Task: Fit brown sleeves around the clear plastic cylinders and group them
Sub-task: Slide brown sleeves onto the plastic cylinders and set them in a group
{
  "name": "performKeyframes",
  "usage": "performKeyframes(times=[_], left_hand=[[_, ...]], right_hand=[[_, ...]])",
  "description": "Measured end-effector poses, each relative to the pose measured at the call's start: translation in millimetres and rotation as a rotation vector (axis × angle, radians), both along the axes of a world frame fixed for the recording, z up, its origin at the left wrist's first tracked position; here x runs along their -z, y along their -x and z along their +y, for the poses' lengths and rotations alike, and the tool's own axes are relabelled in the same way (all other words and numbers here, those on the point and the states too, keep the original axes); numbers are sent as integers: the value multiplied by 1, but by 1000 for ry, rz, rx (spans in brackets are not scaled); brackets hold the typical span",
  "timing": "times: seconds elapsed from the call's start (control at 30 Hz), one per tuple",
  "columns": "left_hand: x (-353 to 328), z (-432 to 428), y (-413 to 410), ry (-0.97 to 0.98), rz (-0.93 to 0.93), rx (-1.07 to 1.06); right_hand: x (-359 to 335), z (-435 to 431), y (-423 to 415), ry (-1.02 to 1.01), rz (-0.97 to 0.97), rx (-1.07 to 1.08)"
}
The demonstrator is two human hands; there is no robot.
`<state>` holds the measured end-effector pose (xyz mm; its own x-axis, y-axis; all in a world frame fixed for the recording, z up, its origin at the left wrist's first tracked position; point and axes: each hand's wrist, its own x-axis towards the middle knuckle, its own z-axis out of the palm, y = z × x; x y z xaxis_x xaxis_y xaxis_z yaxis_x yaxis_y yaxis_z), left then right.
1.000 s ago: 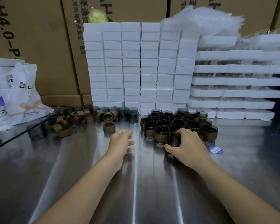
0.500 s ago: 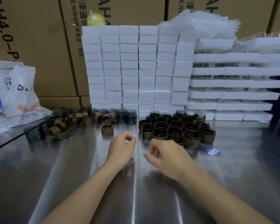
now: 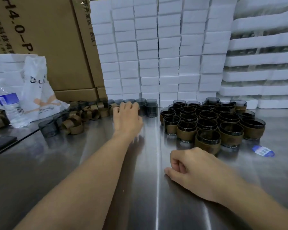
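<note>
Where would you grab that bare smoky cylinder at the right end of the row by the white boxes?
Pinch the bare cylinder across its round wall, coming from the front right. It stands upright; its front and right sides look free, while white boxes stand behind and a neighbour crowds its left.

Sleeved cylinders (image 3: 211, 120): c. 30, upright, packed touching in a cluster, right side of worktop (image 3: 156, 205), brown band round each. Bare cylinders (image 3: 151, 107): smoky-clear, upright, row at back, left of cluster. Loose brown sleeves (image 3: 90, 112): heaped further left.
</note>
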<state>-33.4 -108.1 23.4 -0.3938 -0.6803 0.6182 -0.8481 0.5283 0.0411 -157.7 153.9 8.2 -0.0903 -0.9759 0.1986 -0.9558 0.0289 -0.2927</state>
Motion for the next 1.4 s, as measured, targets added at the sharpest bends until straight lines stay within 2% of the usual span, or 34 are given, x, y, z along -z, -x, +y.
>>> performKeyframes(times=[0.17,0.3,0.47,0.6,0.7,0.83,0.93,1.0,1.1,1.23,1.4], left_hand=[[-20,-35,6,-207,-5,-128],[-29,-49,11,-391,-100,-111],[-25,-52,23,-382,-137,-137],[-13,-45,27,-292,-52,-144],[-11,-38,27,-296,75,-131],[-9,-16,24,-296,404,19],[-5,15,21,-315,590,260],[-1,39,20,-324,584,393],[1,82,21,-238,568,512],[-12,133,16,-160,665,698],[-31,162,10,-98,844,820]], right_hand=[[-8,2,-4,-7,51,-68],[-9,-2,-5,7,103,-119],[-11,-2,-3,10,123,-134],[-16,0,-1,-3,135,-125],[-20,1,4,0,129,-111],[-20,1,17,45,126,-69],[-20,-1,26,152,1,-33],[-21,-3,31,256,-128,14],[-22,-1,34,376,-233,69],[-28,3,30,501,-288,108],[-31,1,14,731,-327,32]])
